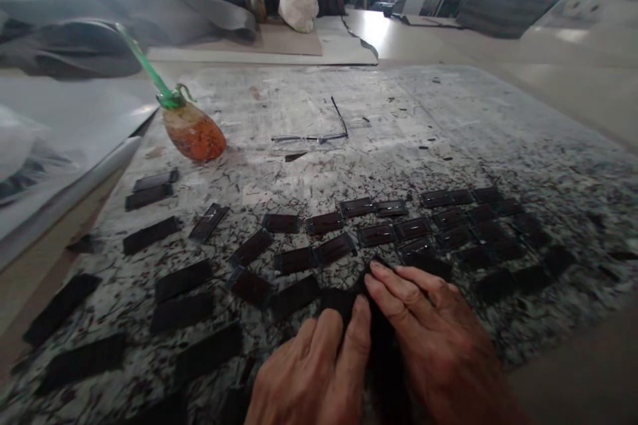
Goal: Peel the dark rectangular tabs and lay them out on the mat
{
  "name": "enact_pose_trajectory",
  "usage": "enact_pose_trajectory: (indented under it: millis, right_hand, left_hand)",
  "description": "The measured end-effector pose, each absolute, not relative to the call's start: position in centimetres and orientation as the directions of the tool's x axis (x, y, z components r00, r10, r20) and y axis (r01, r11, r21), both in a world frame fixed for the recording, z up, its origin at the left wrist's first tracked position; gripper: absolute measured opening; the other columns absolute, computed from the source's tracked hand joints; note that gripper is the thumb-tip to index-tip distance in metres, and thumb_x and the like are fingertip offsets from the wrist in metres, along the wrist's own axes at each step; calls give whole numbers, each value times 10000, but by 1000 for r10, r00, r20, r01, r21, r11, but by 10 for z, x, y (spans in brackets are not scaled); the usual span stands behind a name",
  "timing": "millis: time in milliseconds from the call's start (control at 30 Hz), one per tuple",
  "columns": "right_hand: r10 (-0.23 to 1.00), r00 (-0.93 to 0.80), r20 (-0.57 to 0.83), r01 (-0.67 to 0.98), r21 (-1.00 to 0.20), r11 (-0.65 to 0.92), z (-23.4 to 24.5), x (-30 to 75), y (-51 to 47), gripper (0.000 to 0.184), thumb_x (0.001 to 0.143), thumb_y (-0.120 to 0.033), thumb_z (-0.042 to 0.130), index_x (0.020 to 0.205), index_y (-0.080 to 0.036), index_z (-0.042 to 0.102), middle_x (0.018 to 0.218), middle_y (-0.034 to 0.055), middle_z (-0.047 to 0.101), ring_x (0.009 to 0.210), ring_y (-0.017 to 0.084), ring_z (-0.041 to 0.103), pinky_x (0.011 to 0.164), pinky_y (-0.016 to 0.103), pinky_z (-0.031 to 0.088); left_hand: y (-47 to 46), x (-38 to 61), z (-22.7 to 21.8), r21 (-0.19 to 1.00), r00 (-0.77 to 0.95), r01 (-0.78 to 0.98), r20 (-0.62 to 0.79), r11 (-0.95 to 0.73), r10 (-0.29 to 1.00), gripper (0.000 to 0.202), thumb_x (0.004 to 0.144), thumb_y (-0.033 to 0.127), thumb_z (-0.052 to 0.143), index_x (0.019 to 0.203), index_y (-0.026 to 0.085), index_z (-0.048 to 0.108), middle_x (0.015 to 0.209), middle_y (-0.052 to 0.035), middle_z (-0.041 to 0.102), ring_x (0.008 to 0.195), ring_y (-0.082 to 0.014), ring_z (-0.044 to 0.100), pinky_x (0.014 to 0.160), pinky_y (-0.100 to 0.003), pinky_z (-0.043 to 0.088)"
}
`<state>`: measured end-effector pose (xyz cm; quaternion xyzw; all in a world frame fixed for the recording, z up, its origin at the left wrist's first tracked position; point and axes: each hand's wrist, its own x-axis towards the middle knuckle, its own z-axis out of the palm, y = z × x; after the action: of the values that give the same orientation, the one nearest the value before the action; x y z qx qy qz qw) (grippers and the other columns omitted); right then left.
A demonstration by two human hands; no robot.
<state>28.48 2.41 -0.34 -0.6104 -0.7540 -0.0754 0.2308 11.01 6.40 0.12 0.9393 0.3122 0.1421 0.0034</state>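
So the person's got both hands down on the near side of the table (239,96); the left hand (309,375) is curled with its fingers bent onto a dark piece (383,339), and the right hand (438,339) comes at it from the other side, fingertips bunched close to the left's; can't tell whether either one is actually pinching it or just pressing, since the fingers hide most of it.

Just beyond the hands there's a bunch of glossy-topped dark rectangles (376,234), in loose rows running off toward the right edge; plain black strips (151,236) lie scattered toward the left edge, some crooked; dark scraps (296,157) are all over the top, thickest on the near half.

Near the far left corner a bottle (194,133) with a green spout sits leaning, orangey stuff inside; eyeglasses (309,139) lie nearer the middle of the far edge, one arm sticking out; past that edge, grey sheets (199,10) are heaped up.
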Motion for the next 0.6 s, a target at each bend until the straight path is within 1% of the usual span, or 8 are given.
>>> enact_pose_trajectory:
  millis: [67,167,300,367,433,533,600]
  right_hand:
    - [896,-129,425,957,-183,224,-4,284,23,419,989,-238,292,1129,-145,675,1200,19,667,1052,232,526,908,352,361]
    - [905,-97,414,963,-192,191,-4,284,22,412,990,-298,303,1173,-172,650,1246,-2,640,1042,230,525,907,359,357]
    - [916,-95,390,972,-161,169,-3,283,22,404,988,-290,301,1191,-197,638,1260,-26,629,1029,232,523,887,369,359]
    - [920,-82,383,976,-157,153,-3,283,23,392,985,-279,313,1195,-201,634,1262,-36,627,1040,234,518,887,372,359]
    - [920,-52,389,982,-148,118,-3,283,23,376,976,-242,336,1197,-172,632,1253,-14,634,1043,238,518,888,377,361]
    - [911,-19,412,990,-122,75,-4,285,23,350,952,-189,381,1166,-107,646,1206,42,663,1024,250,526,873,387,370]
    - [897,-20,441,988,-130,86,-4,286,22,337,939,-173,404,1159,-105,650,1187,51,672,1014,252,528,867,388,372]
  left_hand:
    - [66,109,-2,103,760,575,298,-812,577,501,824,10,322,1309,102,407,767,-6,587,606,-130,596,486,-219,454]
    - [68,110,-2,101,762,593,250,-799,597,568,785,-11,316,1342,93,367,772,-4,581,605,-129,604,488,-222,465]
    - [67,114,4,56,772,609,186,-791,608,591,743,-24,345,1320,102,379,769,2,570,603,-147,608,456,-242,464]
    - [67,115,7,66,769,617,162,-784,618,601,715,-28,361,1298,114,395,787,2,575,612,-152,613,465,-247,474]
    - [66,115,9,85,761,626,148,-775,631,619,697,-32,366,1296,121,388,810,0,586,633,-153,621,482,-247,481]
    - [65,116,12,89,749,647,111,-758,653,639,698,-30,367,1315,133,360,824,-2,598,649,-153,625,487,-241,473]
    - [64,116,14,88,748,654,79,-752,659,638,713,-23,368,1329,140,345,833,-5,604,656,-151,626,497,-234,470]
